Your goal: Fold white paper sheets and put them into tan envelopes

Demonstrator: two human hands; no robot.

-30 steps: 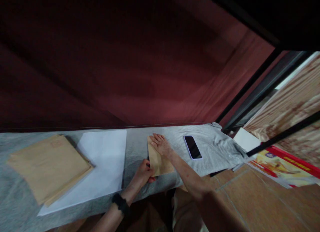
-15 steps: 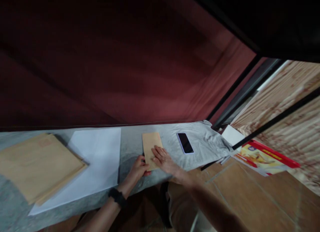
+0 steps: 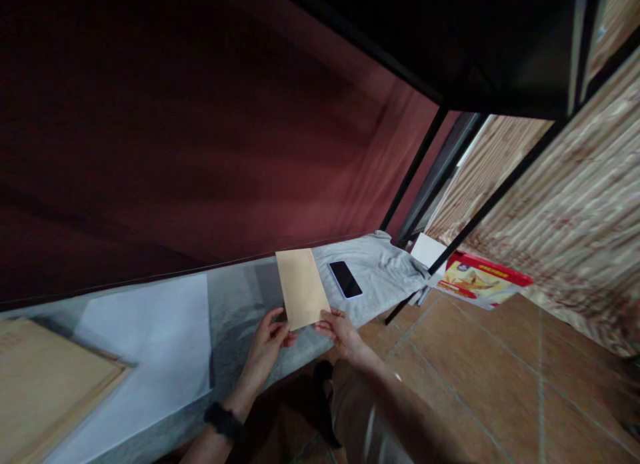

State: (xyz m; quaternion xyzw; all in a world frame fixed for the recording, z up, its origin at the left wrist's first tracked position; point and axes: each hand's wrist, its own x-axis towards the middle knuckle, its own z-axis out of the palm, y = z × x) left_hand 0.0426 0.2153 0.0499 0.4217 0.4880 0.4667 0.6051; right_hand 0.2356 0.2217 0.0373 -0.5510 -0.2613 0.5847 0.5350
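Observation:
A small tan envelope (image 3: pixel 301 287) is lifted off the grey cloth-covered table (image 3: pixel 240 297), tilted up toward me. My left hand (image 3: pixel 267 341) pinches its near left corner and my right hand (image 3: pixel 337 329) pinches its near right corner. A black wristband sits on my left wrist (image 3: pixel 223 421). Just right of the envelope, a dark smartphone (image 3: pixel 345 279) lies flat on the cloth.
White paper sheets (image 3: pixel 145 334) lie left of my hands, and a stack of large tan envelopes (image 3: pixel 45 384) sits at the far left. A red curtain hangs behind the table. A red and yellow box (image 3: pixel 475 281) lies on the tiled floor to the right.
Both hands were pressing the envelope flat on the cloth; they have now taken its near corners and lifted it. The view has swung to the right.

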